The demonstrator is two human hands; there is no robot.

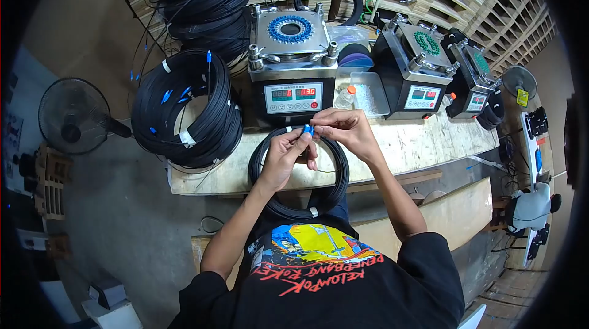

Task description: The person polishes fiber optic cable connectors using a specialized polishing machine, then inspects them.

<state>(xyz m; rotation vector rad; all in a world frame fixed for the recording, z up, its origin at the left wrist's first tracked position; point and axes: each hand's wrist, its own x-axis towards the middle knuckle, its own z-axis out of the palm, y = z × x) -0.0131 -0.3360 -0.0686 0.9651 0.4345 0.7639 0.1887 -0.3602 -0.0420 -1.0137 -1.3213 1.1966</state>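
Over the front of the bench, my left hand (284, 156) is closed around a blue fiber-optic connector (307, 129), its thumb pressed along the side. My right hand (346, 134) meets it from the right with thumb and index finger pinched together at the connector. Whatever small piece sits between those right fingertips is too hidden to name. Below both hands, a coil of black cable (345, 172) hangs over the bench edge near my lap, tied with white tape. A thin strand of cable runs under the fingers.
A polishing machine (293, 93) with a ring of blue connectors stands straight ahead. Two more machines (420, 77) (475, 87) are to the right. Large cable coils (211, 130) sit at left, with a fan (72, 115) beyond. A clear tray (372, 97) and an orange-capped bottle (346, 95) lie between machines.
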